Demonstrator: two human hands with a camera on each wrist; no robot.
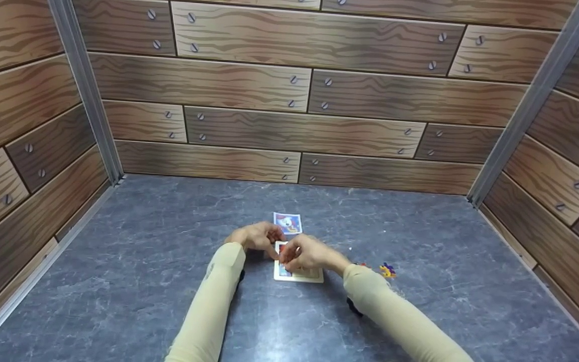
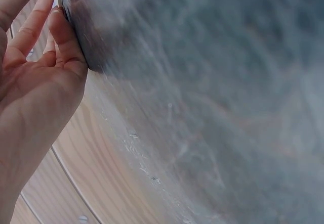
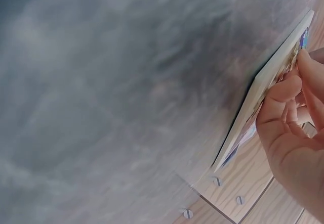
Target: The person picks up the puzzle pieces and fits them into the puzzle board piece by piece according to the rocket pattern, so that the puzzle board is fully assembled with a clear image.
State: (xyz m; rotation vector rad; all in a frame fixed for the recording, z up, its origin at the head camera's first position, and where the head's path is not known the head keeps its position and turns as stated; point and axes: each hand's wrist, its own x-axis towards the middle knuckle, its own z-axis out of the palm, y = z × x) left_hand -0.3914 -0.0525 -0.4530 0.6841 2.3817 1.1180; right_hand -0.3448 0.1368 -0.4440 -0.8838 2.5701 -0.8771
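A small puzzle tray (image 1: 298, 280) with a pale cream rim lies flat on the table, coloured pieces showing in its left part. My left hand (image 1: 255, 236) touches the tray's left side; in the left wrist view its thumb (image 2: 65, 34) rests along the edge and the fingers stretch past it. Over the tray is my right hand (image 1: 307, 252), fingers bent and fingertips on the coloured surface. The right wrist view shows thumb and forefinger (image 3: 304, 62) close together there; I cannot tell whether they pinch a piece.
Just behind the tray lies a square picture card (image 1: 288, 222) with a cartoon figure. Purple and yellow loose pieces (image 1: 388, 270) lie right of the right forearm, with a red bit (image 1: 363, 264) partly hidden by the sleeve. Wood-patterned walls (image 1: 249, 128) enclose the grey table (image 1: 169, 211).
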